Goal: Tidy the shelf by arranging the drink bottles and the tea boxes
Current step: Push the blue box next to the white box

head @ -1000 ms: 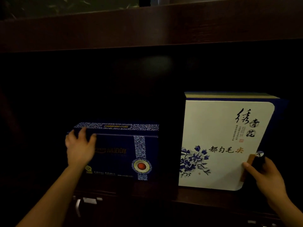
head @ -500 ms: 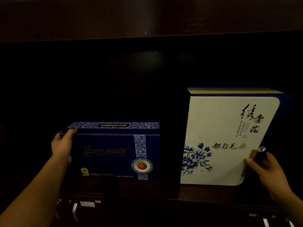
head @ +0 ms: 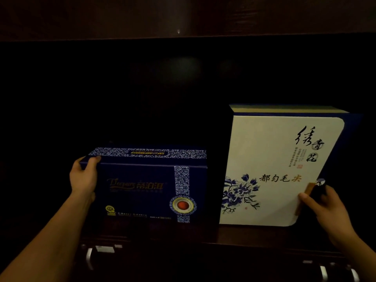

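Head view: left hand (head: 83, 178) grips the blue box (head: 142, 190), right hand (head: 323, 206) pinches the white box (head: 274, 159), fingers mostly hidden behind.

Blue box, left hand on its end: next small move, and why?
Probably slide the blue box right toward the white box: a dark gap separates them, the left hand grips its left end, and the right hand holds the white box.
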